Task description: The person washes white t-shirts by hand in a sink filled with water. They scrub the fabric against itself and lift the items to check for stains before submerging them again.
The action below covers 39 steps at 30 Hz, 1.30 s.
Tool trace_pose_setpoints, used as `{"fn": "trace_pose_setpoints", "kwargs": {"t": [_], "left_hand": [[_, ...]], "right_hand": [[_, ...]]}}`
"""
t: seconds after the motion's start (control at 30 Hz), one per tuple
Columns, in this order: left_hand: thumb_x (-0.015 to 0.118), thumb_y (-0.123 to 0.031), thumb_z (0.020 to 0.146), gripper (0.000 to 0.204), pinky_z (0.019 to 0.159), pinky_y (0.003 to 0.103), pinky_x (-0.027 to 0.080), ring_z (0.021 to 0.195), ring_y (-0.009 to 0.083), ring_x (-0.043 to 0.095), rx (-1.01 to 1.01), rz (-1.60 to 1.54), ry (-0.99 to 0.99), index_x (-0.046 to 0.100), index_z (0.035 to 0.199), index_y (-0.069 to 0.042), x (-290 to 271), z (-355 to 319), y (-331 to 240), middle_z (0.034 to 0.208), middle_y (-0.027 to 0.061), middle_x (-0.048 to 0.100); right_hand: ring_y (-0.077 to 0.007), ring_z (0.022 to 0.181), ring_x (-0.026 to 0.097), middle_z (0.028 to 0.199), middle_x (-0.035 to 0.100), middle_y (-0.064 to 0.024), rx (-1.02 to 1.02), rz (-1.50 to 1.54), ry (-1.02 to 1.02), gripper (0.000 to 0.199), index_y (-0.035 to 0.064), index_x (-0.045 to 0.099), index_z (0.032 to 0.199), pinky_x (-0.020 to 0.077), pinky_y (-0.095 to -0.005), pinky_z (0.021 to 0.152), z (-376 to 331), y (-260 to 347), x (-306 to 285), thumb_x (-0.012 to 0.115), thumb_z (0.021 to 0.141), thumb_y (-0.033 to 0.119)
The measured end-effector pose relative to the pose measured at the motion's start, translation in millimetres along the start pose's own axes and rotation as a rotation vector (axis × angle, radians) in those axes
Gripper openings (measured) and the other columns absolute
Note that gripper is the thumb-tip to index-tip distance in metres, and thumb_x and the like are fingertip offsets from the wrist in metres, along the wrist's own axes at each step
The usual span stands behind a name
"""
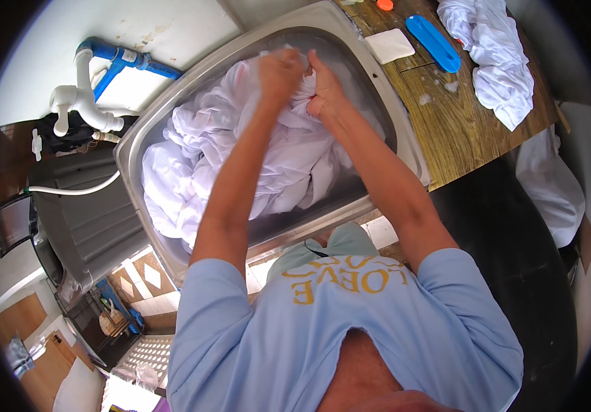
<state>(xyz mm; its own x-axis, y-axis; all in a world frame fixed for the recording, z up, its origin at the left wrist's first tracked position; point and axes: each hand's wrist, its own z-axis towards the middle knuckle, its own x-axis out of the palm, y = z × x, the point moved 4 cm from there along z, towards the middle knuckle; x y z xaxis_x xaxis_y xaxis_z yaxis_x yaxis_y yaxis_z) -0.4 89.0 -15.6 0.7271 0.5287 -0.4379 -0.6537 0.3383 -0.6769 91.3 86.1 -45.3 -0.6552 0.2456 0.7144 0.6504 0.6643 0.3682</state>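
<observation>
A heap of wet white cloth (pixel 240 147) fills much of a metal sink basin (pixel 411 147). Near the basin's far side, my left hand (pixel 282 74) is closed on a bunched part of the cloth, its fingers blurred by motion. Just to its right, my right hand (pixel 326 89) grips the same cloth, thumb pointing up and away. A gathered fold passes between the two hands. Both forearms reach over the near rim, and the rest of the cloth lies crumpled below and to the left of them.
On the wooden counter (pixel 460 130) at right lie a blue long-handled brush (pixel 433 44), a white square piece (pixel 389 46), an orange cap (pixel 385 4) and twisted white cloth (pixel 503 75). A white tap (pixel 69 101) on blue pipe stands left of the basin, above a white hose (pixel 76 190).
</observation>
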Motion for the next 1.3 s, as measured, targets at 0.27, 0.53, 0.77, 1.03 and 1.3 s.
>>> {"fn": "trace_pose_setpoints", "kwargs": {"t": [0.27,0.53,0.77,1.03,1.3], "left_hand": [[0.065,-0.028,0.079,0.033,0.055,0.04,0.04,0.06,0.032,0.052,-0.168,0.174,0.199,0.056,0.068,0.002,-27.4,-11.6,22.6,0.067,0.0197,0.055],[0.061,-0.015,0.075,0.014,0.069,0.045,0.042,0.079,0.0336,0.056,-0.012,0.535,0.257,0.059,0.078,-0.002,-16.2,-27.1,31.3,0.081,0.0165,0.059],[0.062,-0.013,0.082,0.016,0.053,0.022,0.038,0.06,0.005,0.048,-0.66,-0.731,0.042,0.06,0.068,-0.007,-35.0,2.2,15.6,0.061,-0.005,0.052],[0.066,-0.006,0.074,0.01,0.055,0.033,0.043,0.054,0.0218,0.054,0.191,-0.071,0.119,0.061,0.067,-0.001,31.4,-3.6,-77.8,0.059,0.0127,0.056],[0.063,-0.006,0.068,0.009,0.065,0.035,0.048,0.07,0.0288,0.063,0.015,0.15,0.054,0.066,0.076,-0.002,19.7,4.3,-32.4,0.073,0.0181,0.063]], "right_hand": [[-0.024,0.07,0.061,0.075,0.061,-0.0109,-0.549,-1.145,-0.146,0.024,0.0015,0.054,0.085,0.0492,-0.0363,0.064,18.8,50.5,-11.7,0.068,0.07,0.015],[-0.0317,0.083,0.062,0.086,0.063,-0.0201,-0.959,-1.526,-0.176,0.023,-0.0002,0.056,0.085,0.0478,-0.0391,0.074,18.9,31.1,-4.4,0.065,0.07,0.015],[-0.0264,0.087,0.061,0.092,0.063,-0.0091,0.152,0.01,0.219,0.029,0.0078,0.06,0.094,0.0491,-0.0416,0.078,20.4,23.8,5.2,0.063,0.083,0.034],[-0.0145,0.088,0.059,0.094,0.06,-0.0037,0.144,0.218,0.774,0.043,0.0098,0.055,0.1,0.0468,-0.0303,0.077,48.0,16.1,-26.2,0.059,0.083,0.049],[-0.0152,0.08,0.056,0.085,0.058,-0.0024,-0.014,0.093,0.49,0.035,0.0116,0.055,0.089,0.0459,-0.0318,0.073,29.1,4.1,-4.7,0.044,0.092,0.044]]}}
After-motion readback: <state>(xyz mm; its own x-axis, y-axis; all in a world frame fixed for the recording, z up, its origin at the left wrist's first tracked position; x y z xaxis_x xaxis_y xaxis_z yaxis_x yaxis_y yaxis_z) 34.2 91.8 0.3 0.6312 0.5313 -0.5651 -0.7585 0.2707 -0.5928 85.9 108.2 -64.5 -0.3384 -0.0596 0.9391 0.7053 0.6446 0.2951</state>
